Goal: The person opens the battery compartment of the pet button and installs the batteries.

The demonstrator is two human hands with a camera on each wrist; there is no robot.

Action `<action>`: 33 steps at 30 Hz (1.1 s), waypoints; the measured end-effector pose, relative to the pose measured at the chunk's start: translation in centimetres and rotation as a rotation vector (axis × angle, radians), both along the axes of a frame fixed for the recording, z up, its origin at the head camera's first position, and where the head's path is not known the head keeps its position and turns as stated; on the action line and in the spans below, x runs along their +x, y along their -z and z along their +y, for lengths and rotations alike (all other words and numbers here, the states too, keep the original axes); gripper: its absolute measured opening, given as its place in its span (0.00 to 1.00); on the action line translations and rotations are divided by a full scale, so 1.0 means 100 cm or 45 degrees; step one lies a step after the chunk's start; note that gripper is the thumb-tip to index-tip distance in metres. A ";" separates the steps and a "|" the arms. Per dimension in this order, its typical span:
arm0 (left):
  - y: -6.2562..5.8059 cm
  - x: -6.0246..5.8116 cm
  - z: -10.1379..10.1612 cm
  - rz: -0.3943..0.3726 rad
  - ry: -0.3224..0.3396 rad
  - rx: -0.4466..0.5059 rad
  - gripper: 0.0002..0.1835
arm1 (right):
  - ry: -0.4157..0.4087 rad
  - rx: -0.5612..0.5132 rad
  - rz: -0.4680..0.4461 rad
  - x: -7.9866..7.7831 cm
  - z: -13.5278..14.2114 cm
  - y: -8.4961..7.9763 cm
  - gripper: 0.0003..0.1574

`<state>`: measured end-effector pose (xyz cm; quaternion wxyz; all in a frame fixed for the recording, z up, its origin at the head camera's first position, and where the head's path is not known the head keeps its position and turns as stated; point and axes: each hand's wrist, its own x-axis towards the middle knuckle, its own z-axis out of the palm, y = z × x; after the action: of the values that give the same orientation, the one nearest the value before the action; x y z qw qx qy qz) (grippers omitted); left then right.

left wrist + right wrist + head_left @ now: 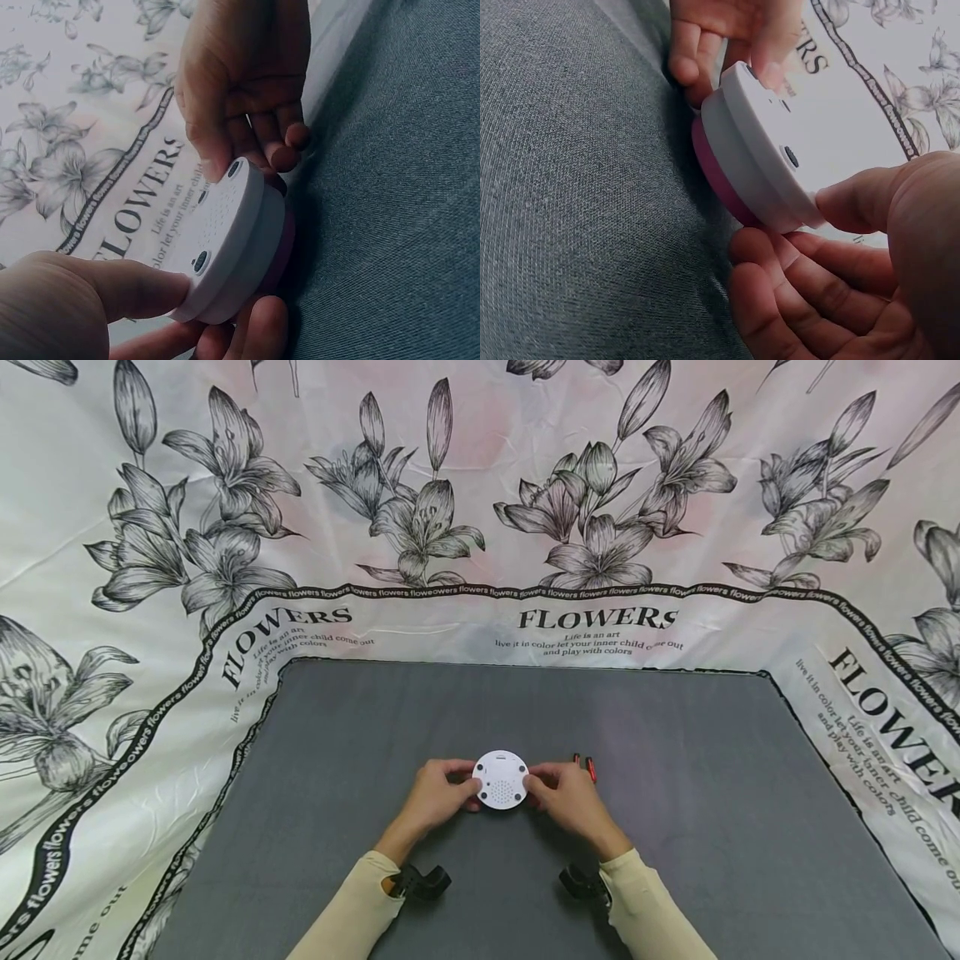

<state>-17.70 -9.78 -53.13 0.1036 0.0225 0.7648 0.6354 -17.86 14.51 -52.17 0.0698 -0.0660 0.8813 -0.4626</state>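
A round white device [501, 778] with a grid of small holes and dark round feet faces up between my hands. Seen from the side in the right wrist view, the device [757, 150] has a white body and a pink band on its lower side. My left hand [438, 793] grips its left edge, thumb on the top face and fingers beneath. On the opposite edge, my right hand [573, 802] pinches it the same way. Just beyond the right hand lie two small red-and-black cylinders [591, 769], which look like batteries, partly hidden by that hand.
A dark grey cloth surface [360, 718] lies under the hands. White fabric with printed black flowers [600, 618] borders it at the back and sides. Each wrist carries a black strapped mount [426, 883].
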 end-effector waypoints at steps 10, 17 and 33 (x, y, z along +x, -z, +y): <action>-0.001 -0.001 -0.001 -0.043 0.006 0.021 0.19 | 0.001 0.162 0.276 -0.002 -0.004 -0.008 0.12; 0.000 -0.001 0.000 -0.054 -0.010 0.026 0.18 | -0.125 0.299 0.653 -0.011 -0.015 -0.019 0.17; -0.004 0.000 0.001 -0.088 -0.008 0.043 0.16 | -0.355 0.479 0.684 -0.015 -0.035 -0.028 0.19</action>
<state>-17.67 -9.64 -52.73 0.1277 -0.0001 0.7501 0.6489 -19.37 10.99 -49.34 -0.0911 -0.2912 0.9204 -0.2444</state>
